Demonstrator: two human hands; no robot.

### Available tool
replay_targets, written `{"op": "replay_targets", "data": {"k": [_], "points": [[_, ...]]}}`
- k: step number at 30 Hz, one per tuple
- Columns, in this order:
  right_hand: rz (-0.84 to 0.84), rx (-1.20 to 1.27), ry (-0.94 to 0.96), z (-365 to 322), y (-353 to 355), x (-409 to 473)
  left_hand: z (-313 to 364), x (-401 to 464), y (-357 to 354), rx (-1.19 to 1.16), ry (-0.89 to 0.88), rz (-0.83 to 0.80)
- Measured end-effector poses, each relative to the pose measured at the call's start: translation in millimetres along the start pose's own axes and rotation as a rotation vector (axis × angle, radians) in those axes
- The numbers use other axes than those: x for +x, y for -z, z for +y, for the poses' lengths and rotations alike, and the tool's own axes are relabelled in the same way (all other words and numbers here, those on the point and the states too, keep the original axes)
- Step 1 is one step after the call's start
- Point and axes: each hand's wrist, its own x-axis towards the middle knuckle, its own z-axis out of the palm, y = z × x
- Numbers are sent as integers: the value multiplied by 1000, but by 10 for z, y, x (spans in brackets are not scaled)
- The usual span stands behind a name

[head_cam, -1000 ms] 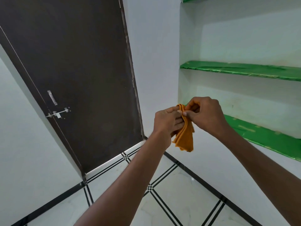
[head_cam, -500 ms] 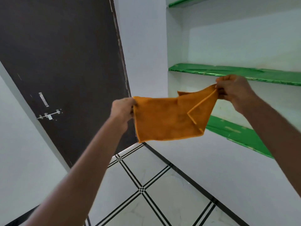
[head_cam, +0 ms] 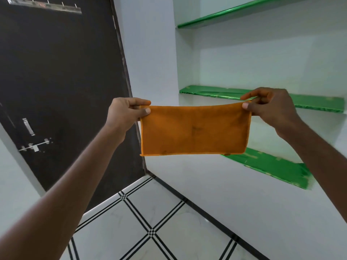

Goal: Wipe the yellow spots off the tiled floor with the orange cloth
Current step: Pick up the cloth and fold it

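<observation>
Two bare forearms reach up from the near bottom corners, over the tiled floor (head_cam: 165, 218), a white floor crossed by black triple lines that meet in small checkered squares. No part of the floor in sight shows yellow spots clearly enough to tell.

Farther out, the left hand (head_cam: 124, 112) and the right hand (head_cam: 270, 107) hold the orange cloth (head_cam: 194, 130) between them, well above the floor. Each hand pinches one top corner: the left grip has its thumb pressed against the near face of the cloth's left corner with the fingers curled behind, and the right grip pinches the right corner between thumb and forefinger, the other fingers bent. The cloth hangs stretched flat as a wide rectangle, its top edge sagging slightly between the hands and its lower edge free. A few faint dark marks show on its face, one near the middle and smaller ones along the bottom hem.

Beyond the cloth on the left stands a dark brown door (head_cam: 62, 87) with a metal handle (head_cam: 28, 126) and a sliding bolt (head_cam: 34, 146); a rail of hooks (head_cam: 45, 5) crosses its top. To the right, a white wall (head_cam: 150, 53) meets a recessed niche holding green shelves (head_cam: 262, 96), three of them stacked, the lowest one nearest and scuffed along its front.
</observation>
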Motion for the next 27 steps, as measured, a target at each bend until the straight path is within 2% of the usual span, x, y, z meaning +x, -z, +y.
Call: {"op": "replay_targets", "data": {"k": [3, 7, 10, 14, 16, 19, 23, 25, 27], "points": [[52, -266, 187, -278, 95, -202, 1, -17, 175, 115, -154, 73], [55, -369, 270, -629, 152, -455, 19, -138, 546, 182, -286, 60], [57, -378, 287, -777, 161, -603, 1, -196, 806, 176, -280, -15], [-85, 51, 41, -744, 13, -750, -170, -207, 890, -155, -56, -242], [-85, 173, -133, -586, -144, -863, -324, -233, 732, -242, 57, -336], [0, 185, -303, -327, -252, -1073, -509, -293, 402, -299, 135, -366], [98, 96, -382, -222, -136, -1426, -419, -529, -155, -283, 161, -381], [76, 93, -386, -293, -103, -1595, -206, -759, -501, -293, 133, -464], [55, 136, -392, -369, -67, -1774, 92, -1092, -841, -349, 103, -623]]}}
